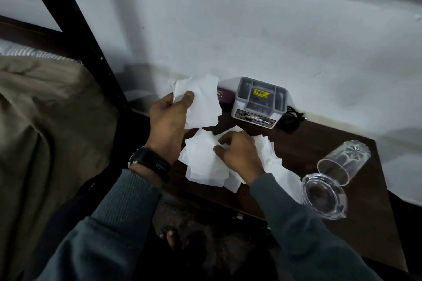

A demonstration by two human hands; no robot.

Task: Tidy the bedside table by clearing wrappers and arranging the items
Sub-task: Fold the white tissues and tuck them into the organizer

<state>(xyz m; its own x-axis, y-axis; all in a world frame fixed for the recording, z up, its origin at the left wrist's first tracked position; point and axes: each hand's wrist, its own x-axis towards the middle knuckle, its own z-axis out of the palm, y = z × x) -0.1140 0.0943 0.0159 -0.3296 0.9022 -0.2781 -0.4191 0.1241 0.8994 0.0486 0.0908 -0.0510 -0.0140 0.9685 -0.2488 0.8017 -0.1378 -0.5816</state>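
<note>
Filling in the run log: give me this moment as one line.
left hand: holds white paper | right hand: picking at papers on table | drinking glass: on its side | ashtray: untouched

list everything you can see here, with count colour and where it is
paper pieces: several, white, one in the left hand, the rest on the table's middle
organiser box: one, grey and white, back of table
purple case: one, behind the held paper
black cord: one, right of the box
glass tumbler: one, clear, on its side, right
glass ashtray: one, clear, front right
table: one, dark brown
hands: left holding paper, right on the pile
</note>
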